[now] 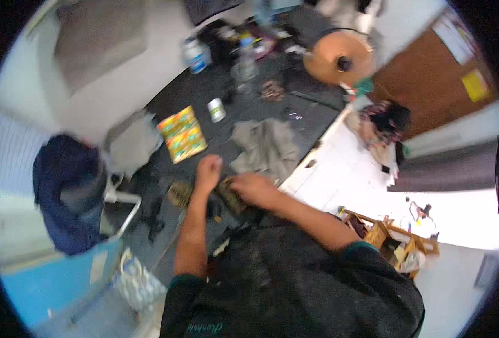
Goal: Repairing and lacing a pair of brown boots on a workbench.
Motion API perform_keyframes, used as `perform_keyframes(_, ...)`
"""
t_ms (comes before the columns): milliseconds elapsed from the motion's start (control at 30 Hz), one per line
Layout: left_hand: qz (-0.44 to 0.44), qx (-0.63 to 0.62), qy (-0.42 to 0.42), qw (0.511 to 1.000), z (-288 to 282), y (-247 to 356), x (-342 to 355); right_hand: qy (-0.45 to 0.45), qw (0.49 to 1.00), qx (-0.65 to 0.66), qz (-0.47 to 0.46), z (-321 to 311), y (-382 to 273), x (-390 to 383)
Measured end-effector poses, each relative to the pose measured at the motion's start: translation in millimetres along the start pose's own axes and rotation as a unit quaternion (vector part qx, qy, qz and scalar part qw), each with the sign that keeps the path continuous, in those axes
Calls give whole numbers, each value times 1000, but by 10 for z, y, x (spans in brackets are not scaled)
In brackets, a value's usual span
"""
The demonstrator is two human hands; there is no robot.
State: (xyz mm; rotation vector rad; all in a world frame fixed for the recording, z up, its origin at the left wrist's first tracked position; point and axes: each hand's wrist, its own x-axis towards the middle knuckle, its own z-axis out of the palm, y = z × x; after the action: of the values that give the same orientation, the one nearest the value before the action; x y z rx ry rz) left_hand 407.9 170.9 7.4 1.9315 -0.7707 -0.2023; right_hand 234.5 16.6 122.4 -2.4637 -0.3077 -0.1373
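Note:
My left hand (209, 173) hovers over the near part of the dark table (165, 101), its fingers curled; what they hold, if anything, is blurred. To its right, my right hand (255, 190) has bent fingers on a brownish, patterned object (231, 194) whose kind I cannot make out. A second brownish, patterned object (178, 193) lies left of my left forearm. Just beyond my hands are a yellow and green packet (182, 134), a small white bottle (216, 110) and a crumpled grey cloth (265, 149).
At the table's far side stand a white and blue bottle (194, 55) and a round tan thing with a dark hub (339, 58). A navy garment (69, 191) hangs over a chair at left. Wooden shelving (384, 236) is at right; a patterned bag (139, 284) sits lower left.

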Motion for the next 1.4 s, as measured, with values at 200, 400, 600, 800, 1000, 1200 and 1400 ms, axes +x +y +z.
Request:
perform_keyframes(200,-100,-25,-66,992,-161,-268,-262,-26,976,-206,-69,976,258,188)
perform_keyframes(400,-51,22,-93,994,-295,-40,-399,-120,961,-242,-59,834,412,307)
perform_keyframes(600,-169,1,-174,970,-448,398,-825,-89,990,-100,-35,745,435,377)
perform_keyframes(800,-156,37,-113,981,-193,663,-864,49,979,174,96,985,710,331)
perform_keyframes(1000,-61,179,-78,979,-159,817,-740,154,937,241,198,968,320,171)
perform_keyframes(1200,-215,-80,-122,966,-418,178,-464,123,989,47,72,844,73,12)
perform_keyframes(1400,-315,-132,-170,924,-612,810,-126,59,990,72,105,664,-120,19)
